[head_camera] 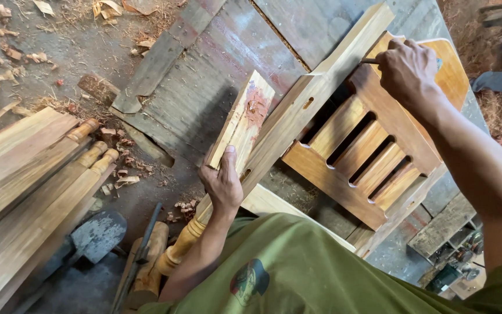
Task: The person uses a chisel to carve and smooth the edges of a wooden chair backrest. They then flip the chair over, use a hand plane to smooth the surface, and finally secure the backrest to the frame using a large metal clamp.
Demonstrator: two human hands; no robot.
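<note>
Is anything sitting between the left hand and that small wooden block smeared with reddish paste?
Nothing visible does. The left hand already grips the lower end of the wooden block, thumb on its face, where it rests against the long post of the slatted chair frame. The right hand holds a thin tool at the frame's far end.

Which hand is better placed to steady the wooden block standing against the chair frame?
Left. The left hand already grips the wooden block; the right hand is farther off, holding a thin tool against the chair frame.

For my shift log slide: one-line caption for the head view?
Left hand steadies a small wooden block on a slatted chair frame while the right hand holds a thin tool at its top.
</note>
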